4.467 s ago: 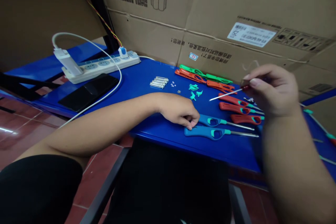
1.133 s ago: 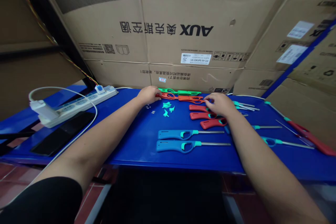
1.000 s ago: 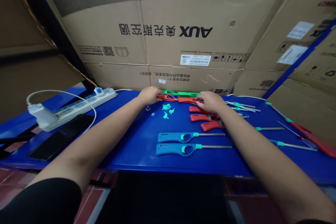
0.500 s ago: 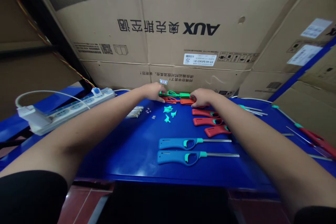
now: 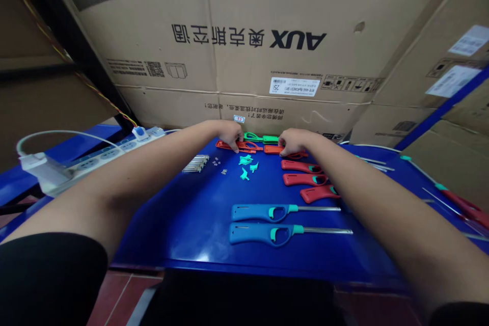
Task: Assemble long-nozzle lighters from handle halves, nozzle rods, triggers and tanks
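At the back of the blue table, my left hand (image 5: 230,135) is closed on an orange-red lighter shell (image 5: 250,148) lying flat. My right hand (image 5: 292,141) is closed on a second orange-red shell (image 5: 272,150), just right of the first. Green shells (image 5: 270,139) lie behind both, against the cardboard. Several turquoise triggers (image 5: 245,174) are in front of my left hand. Red lighter bodies (image 5: 298,179) lie in front of my right hand, partly behind my forearm. Two blue lighters (image 5: 254,233) with metal tubes lie nearer the front edge.
Metal tubes (image 5: 195,163) and tiny parts (image 5: 216,161) lie left of the triggers. A white power strip (image 5: 110,154) stands at the left. A large cardboard box (image 5: 229,71) walls off the back. More rods and a red lighter (image 5: 464,208) are at the right.
My left hand has come down slightly from the green shell onto the orange-red shell, whose left part now shows. My right hand stays at its shell. The view has shifted slightly.
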Tool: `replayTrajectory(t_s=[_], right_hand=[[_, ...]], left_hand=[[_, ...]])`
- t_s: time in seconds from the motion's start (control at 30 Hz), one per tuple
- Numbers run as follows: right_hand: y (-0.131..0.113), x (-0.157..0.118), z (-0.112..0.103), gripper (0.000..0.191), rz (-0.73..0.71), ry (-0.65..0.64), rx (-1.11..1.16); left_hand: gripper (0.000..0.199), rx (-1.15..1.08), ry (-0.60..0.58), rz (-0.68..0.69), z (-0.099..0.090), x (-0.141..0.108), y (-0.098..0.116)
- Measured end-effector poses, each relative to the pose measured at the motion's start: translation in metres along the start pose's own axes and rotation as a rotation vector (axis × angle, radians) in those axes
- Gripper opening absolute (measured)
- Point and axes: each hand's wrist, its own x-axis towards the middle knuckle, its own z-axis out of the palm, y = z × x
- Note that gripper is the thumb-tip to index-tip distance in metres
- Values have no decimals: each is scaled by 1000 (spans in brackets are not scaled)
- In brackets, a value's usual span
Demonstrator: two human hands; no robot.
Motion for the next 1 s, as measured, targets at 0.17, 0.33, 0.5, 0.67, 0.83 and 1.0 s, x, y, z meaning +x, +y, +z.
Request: replayTrajectory(t_s=[0.17, 0.33, 0.5, 0.67, 0.83, 1.0], right_hand=[[8, -5, -6, 45, 18, 58, -10], [17, 3, -16, 44, 74, 144, -33], [10, 16, -19, 39, 84, 186, -72], [-1, 18, -18, 37, 84, 186, -120], [-1, 14, -17, 39, 97, 178, -146], [1, 11, -11, 39, 118, 187, -153]], left_hand=[[50, 27, 116, 71, 6, -3, -7], [43, -37, 151, 55, 5, -14, -7], [37, 51, 238, -3, -9, -11, -10], [41, 161, 240, -168, -11, 4, -12], [42, 216, 236, -230, -7, 2, -2], [38, 245, 252, -240, -2, -2, 1]])
